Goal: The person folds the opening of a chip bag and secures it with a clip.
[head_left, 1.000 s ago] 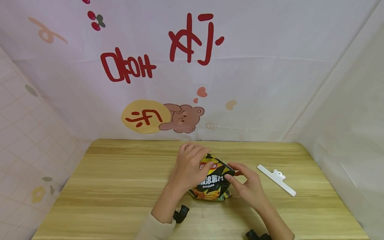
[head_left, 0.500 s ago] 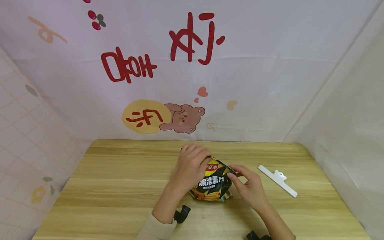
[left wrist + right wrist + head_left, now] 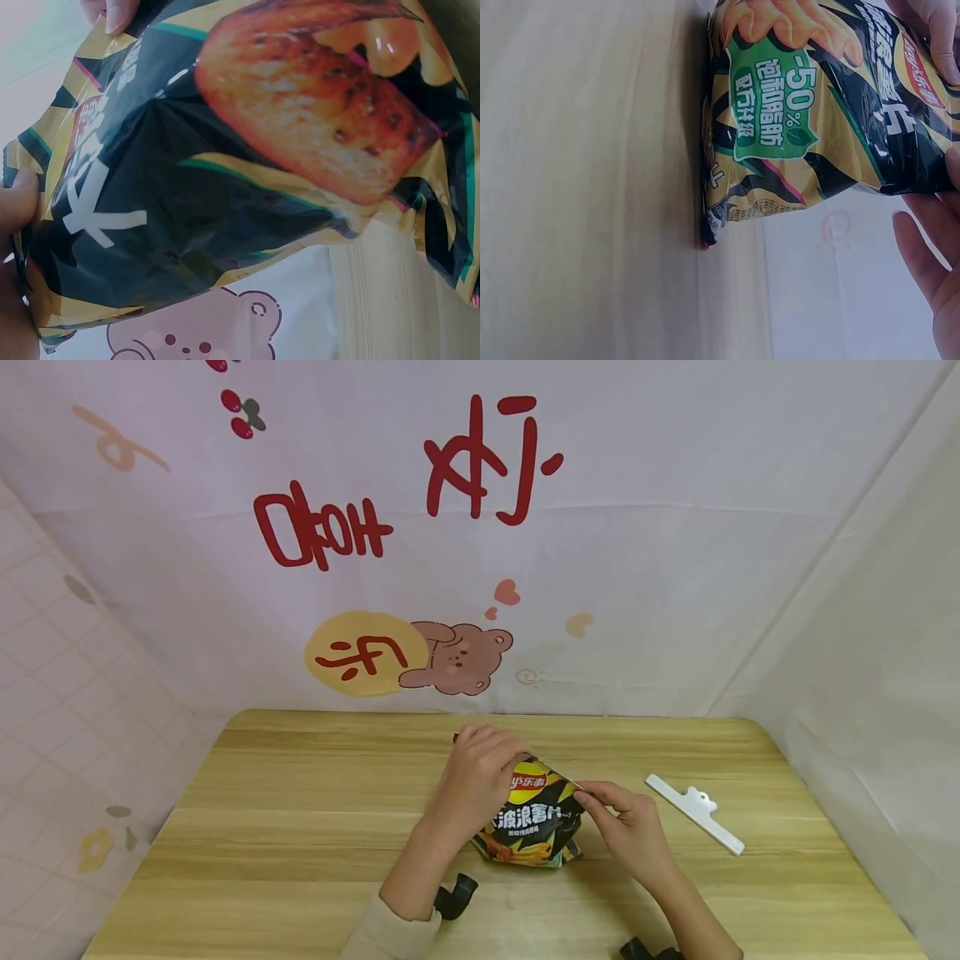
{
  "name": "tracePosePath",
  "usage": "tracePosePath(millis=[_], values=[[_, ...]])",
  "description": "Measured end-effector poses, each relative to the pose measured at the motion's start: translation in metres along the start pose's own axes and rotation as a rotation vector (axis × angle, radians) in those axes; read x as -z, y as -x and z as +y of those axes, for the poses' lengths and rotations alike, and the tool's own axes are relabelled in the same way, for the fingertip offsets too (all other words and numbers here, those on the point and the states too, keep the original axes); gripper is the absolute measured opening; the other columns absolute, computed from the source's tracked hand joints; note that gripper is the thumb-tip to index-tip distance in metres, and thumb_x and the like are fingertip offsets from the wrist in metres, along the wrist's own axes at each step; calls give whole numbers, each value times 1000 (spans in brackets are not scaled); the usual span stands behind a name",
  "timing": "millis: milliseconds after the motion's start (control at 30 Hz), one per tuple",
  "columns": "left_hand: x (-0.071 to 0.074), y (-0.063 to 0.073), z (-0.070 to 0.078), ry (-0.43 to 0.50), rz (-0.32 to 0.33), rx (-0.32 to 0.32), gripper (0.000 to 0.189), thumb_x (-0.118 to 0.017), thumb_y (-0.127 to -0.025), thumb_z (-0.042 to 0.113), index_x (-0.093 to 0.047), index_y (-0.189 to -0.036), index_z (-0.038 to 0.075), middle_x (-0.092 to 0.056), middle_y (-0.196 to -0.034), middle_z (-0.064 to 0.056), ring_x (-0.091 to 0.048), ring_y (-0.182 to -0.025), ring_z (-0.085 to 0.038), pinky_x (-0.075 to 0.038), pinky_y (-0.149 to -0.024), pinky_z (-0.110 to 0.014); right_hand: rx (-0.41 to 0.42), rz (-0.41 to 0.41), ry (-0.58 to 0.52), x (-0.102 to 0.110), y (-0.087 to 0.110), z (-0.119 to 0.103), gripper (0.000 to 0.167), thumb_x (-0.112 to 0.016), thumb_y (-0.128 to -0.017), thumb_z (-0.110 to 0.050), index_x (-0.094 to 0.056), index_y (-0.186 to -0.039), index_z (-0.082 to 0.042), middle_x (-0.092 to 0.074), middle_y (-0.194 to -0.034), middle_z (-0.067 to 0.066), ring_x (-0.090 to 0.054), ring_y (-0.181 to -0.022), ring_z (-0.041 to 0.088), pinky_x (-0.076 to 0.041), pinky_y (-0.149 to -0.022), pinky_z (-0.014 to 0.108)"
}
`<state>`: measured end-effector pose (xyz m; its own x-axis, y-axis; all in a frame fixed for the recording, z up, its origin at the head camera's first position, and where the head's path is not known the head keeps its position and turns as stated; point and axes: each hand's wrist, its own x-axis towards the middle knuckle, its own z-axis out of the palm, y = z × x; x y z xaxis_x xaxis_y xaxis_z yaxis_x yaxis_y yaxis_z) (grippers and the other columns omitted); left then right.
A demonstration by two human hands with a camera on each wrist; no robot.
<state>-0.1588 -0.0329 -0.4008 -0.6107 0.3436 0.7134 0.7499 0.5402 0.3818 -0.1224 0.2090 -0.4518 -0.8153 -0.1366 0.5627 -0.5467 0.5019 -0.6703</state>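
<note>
A black and yellow bag of potato chips (image 3: 531, 820) stands on the table, its printed front toward the head camera. My left hand (image 3: 478, 781) grips its upper left edge, fingers over the far side and thumb in front. At the upper right corner, my right hand (image 3: 630, 828) pinches the rim between thumb and fingers. The rim runs straight between both hands. In the left wrist view, the bag (image 3: 247, 150) fills most of the picture, with a roasted chicken wing printed on it. The right wrist view shows the bag's lower end (image 3: 772, 112) touching the wood. What lies inside is hidden.
To the right of the bag, a white bag clip (image 3: 694, 812) lies on the wooden table (image 3: 300, 827). Black wrist-camera mounts (image 3: 455, 896) sit under the forearms. A printed cloth wall (image 3: 637, 568) with a bear drawing rises behind the table.
The bag's upper edge has been drawn straighter between my hands, showing more of the red and yellow logo. My right hand has shifted slightly right and down. The clip stays put.
</note>
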Motion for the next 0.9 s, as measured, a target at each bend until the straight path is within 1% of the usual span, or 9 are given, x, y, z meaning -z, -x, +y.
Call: tracePosePath(millis=[100, 367, 500, 633, 700, 767, 900], values=[[0, 0, 0, 16, -4, -1, 15, -74, -95, -2, -80, -101, 10, -79, -101, -1, -72, -99, -16, -48, -89, -35, 12, -4, -21, 1, 0, 1, 26, -76, -85, 16, -81, -101, -4, -80, -95, 7, -73, -87, 3, -54, -79, 13], [1, 0, -1, 47, -4, -26, 18, -72, -94, -6, -80, -100, 10, -79, -97, -1, -72, -96, -16, -48, -88, -35, 56, -7, -29, 3, 1, 3, 28, -78, -80, 19, -81, -101, 0, -80, -96, 10, -72, -92, -2, -55, -79, 13], [2, 0, -2, 71, -9, -35, 27, -68, -92, -12, -81, -101, 10, -80, -99, -1, -73, -96, -16, -48, -86, -34, 90, -4, -33, 3, 1, 4, 31, -78, -78, 22, -82, -102, 2, -80, -96, 12, -71, -94, -5, -56, -79, 13], [4, 0, -2, 79, -14, -56, 36, -64, -88, -19, -81, -99, 10, -80, -99, 0, -73, -96, -16, -48, -83, -33, 122, 8, -71, 3, 1, 6, 35, -78, -75, 24, -82, -103, 2, -79, -96, 15, -71, -95, -4, -56, -78, 14], [5, 0, -2, 86, -18, -61, 37, -63, -86, -20, -81, -98, 10, -80, -98, 0, -73, -96, -16, -49, -83, -33, 137, 12, -100, 3, 1, 7, 37, -78, -75, 26, -82, -103, 2, -79, -97, 16, -72, -95, -3, -56, -78, 15], [6, -1, -3, 91, -25, -59, 37, -64, -86, -20, -81, -96, 11, -80, -97, -1, -73, -96, -16, -49, -85, -34, 157, 18, -121, 2, 1, 8, 39, -77, -74, 27, -82, -103, 2, -79, -96, 16, -72, -95, -2, -56, -78, 15], [8, 0, -3, 105, -46, -42, 34, -66, -85, -18, -81, -94, 11, -79, -96, -1, -73, -97, -17, -50, -87, -34, 200, 20, -127, 2, 1, 10, 44, -76, -72, 29, -82, -105, 1, -79, -98, 16, -72, -98, -2, -56, -81, 15]])
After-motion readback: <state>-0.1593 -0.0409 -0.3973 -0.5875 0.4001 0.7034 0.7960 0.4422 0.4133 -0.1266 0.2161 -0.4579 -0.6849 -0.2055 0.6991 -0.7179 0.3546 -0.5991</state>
